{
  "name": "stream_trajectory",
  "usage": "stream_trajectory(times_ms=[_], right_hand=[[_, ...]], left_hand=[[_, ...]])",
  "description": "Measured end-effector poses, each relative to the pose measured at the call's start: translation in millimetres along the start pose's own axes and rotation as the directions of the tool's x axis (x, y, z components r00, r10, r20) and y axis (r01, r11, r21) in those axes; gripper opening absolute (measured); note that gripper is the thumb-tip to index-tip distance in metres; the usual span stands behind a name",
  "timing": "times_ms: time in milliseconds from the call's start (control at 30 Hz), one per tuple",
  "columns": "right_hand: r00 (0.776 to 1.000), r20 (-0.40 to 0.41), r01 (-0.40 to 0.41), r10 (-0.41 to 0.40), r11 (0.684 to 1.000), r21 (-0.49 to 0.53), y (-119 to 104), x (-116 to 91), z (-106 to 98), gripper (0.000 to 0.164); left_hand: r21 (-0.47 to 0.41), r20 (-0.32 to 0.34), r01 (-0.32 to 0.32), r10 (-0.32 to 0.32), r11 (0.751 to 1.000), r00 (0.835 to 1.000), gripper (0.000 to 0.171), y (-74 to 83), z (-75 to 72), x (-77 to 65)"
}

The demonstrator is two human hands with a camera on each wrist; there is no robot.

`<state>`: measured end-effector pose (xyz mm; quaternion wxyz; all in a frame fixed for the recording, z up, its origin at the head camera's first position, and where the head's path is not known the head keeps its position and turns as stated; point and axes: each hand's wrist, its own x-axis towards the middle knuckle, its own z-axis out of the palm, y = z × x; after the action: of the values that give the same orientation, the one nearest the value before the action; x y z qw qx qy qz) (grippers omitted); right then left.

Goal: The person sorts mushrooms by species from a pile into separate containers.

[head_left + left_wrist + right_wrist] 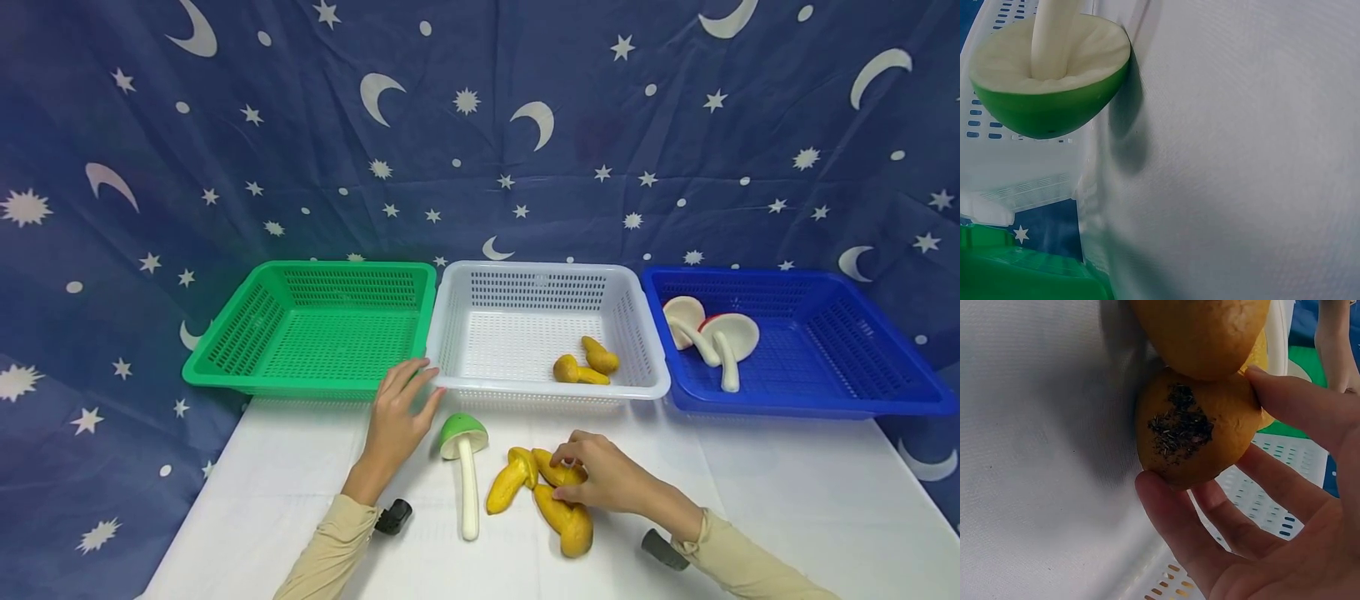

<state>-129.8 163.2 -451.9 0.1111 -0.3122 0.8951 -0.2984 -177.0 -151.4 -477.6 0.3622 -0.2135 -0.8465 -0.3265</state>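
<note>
My right hand (607,477) holds a yellow toy mushroom (551,468) between thumb and fingers. In the right wrist view this mushroom (1166,453) has a dark speckled patch on its rounded end. A second yellow mushroom (572,529) lies against it on the near side, and a third (507,487) sits just to the left. The left hand (397,423), fingers loosely spread, is by the front rims of the green and white baskets and holds nothing. Right of it lies a green-capped mushroom (468,475) with a long pale stem; its cap (1054,106) fills the left wrist view's upper left.
At the back stand a green basket (300,387), a white basket (540,389) with two yellow mushrooms (588,364), and a blue basket (810,406) with two red-and-white mushrooms (731,342). A white cloth (435,575) covers the table. Behind hangs a starry blue curtain (480,142).
</note>
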Motion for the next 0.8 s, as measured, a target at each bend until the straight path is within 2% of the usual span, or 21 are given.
stream_trajectory(times_ms=[433, 800], right_hand=[[1.000, -0.012, -0.002, 0.002, 0.999, 0.033, -2.8, -1.7, -12.5, 0.023], [0.997, -0.055, 0.054, -0.054, 0.998, 0.009, -12.3, -1.8, -32.1, 0.022]], left_hand=[[-0.002, 0.002, 0.000, 0.000, 1.000, 1.000, 0.030, 1.5, -0.5, 0.8], [0.009, 0.005, 0.002, -0.002, 1.000, 1.000, 0.030, 2.1, -0.3, 0.9]])
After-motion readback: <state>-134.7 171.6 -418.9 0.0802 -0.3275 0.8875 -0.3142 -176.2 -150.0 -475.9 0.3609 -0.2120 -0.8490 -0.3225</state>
